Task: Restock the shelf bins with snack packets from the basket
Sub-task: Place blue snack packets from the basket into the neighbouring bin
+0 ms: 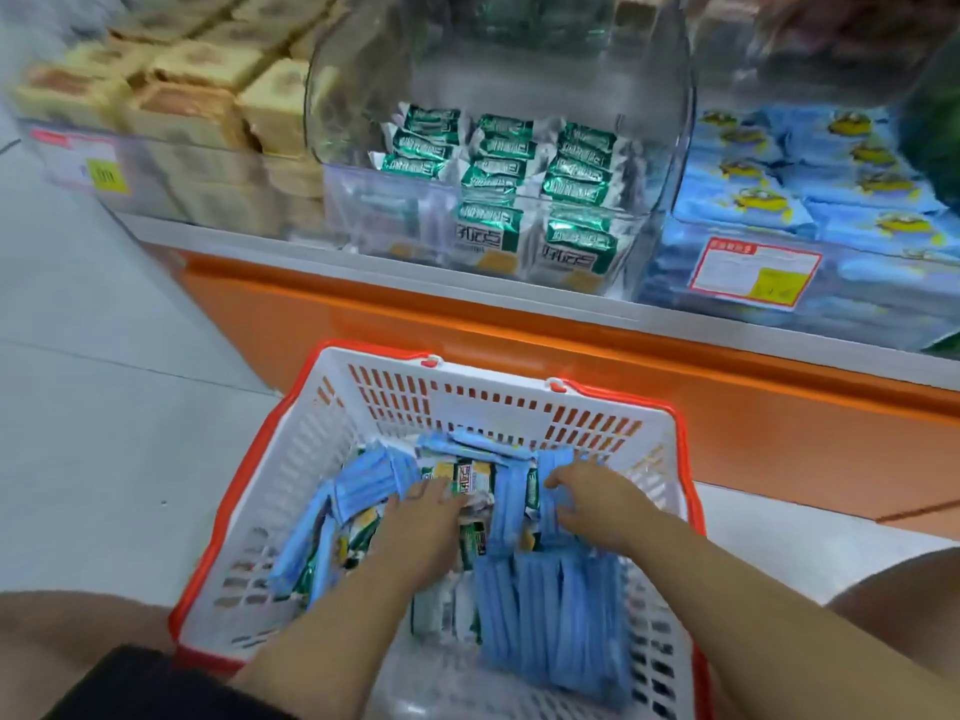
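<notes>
A white basket (498, 407) with an orange rim stands on the floor in front of me. Blue snack packets (550, 610) and green-and-white packets (470, 483) lie mixed inside it. My left hand (423, 517) reaches down among the packets in the middle of the basket, fingers buried between them. My right hand (597, 504) rests on upright blue packets at the basket's right side, fingers curled over their top edges. Above, a clear shelf bin (660, 163) holds rows of green packets (498, 174).
A bin of blue packets (810, 194) with a red-framed price label stands right of the clear bin. Tan boxed snacks (208, 101) fill the bin on the left. An orange shelf base (571, 345) runs behind the basket. Grey floor lies to the left.
</notes>
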Demonstrator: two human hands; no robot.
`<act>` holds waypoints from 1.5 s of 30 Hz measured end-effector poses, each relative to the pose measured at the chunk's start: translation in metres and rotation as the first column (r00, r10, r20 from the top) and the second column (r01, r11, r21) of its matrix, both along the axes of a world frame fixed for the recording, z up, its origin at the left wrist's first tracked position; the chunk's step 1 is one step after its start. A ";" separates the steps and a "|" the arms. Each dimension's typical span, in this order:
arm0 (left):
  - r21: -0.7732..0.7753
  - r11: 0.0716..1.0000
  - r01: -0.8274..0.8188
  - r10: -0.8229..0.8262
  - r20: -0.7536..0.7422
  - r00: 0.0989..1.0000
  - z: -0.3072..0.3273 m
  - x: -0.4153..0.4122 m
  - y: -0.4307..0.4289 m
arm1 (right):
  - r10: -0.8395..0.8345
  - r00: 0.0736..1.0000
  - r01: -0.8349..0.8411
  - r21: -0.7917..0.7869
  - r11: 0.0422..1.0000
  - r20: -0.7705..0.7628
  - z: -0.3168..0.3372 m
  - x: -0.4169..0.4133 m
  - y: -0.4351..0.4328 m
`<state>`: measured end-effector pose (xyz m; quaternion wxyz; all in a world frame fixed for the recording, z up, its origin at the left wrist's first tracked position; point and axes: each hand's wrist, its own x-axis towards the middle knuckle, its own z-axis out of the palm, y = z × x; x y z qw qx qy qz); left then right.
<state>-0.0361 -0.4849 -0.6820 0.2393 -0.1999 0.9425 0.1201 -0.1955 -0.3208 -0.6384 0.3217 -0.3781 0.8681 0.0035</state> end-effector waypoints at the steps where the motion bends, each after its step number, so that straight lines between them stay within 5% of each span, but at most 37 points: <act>1: -0.003 1.000 -0.022 0.022 0.030 0.999 -0.005 0.002 -0.005 | -0.002 1.000 0.001 -0.018 1.000 -0.022 -0.007 -0.002 -0.005; 17: -0.079 0.990 -0.113 0.129 0.240 0.962 -0.054 0.025 -0.048 | 0.366 0.906 -0.353 0.100 0.930 -0.211 -0.070 -0.005 -0.053; 22: 0.051 0.971 -0.235 0.231 0.066 0.971 -0.035 0.015 -0.060 | 0.441 0.832 -0.465 0.011 0.885 -0.337 -0.055 0.002 -0.045; 26: 0.508 0.698 -0.505 0.650 -0.154 0.745 0.009 -0.007 -0.081 | 0.480 0.782 -0.532 -0.025 0.846 -0.397 -0.025 0.007 -0.038; 30: 0.823 0.307 -0.477 0.865 -0.033 0.501 0.069 -0.021 -0.085 | 0.433 0.747 -0.576 -0.166 0.801 -0.504 0.024 0.013 -0.032; 32: 0.914 0.134 -0.382 0.854 0.089 0.512 0.100 -0.024 -0.082 | 0.386 0.731 -0.579 -0.214 0.786 -0.563 0.049 0.016 -0.029; 34: 0.947 0.075 -0.314 0.816 0.123 0.565 0.126 -0.023 -0.080 | 0.338 0.693 -0.603 -0.255 0.756 -0.637 0.075 0.018 -0.025; 39: 0.963 0.218 -0.160 0.768 -0.068 0.637 0.190 -0.026 -0.073 | 0.217 0.639 -0.660 -0.380 0.648 -0.738 0.131 0.012 -0.015; 45: 0.819 0.573 -0.009 0.565 -0.387 0.729 0.258 -0.035 -0.055 | 0.018 0.703 -0.604 -0.584 0.542 -0.711 0.201 -0.001 -0.006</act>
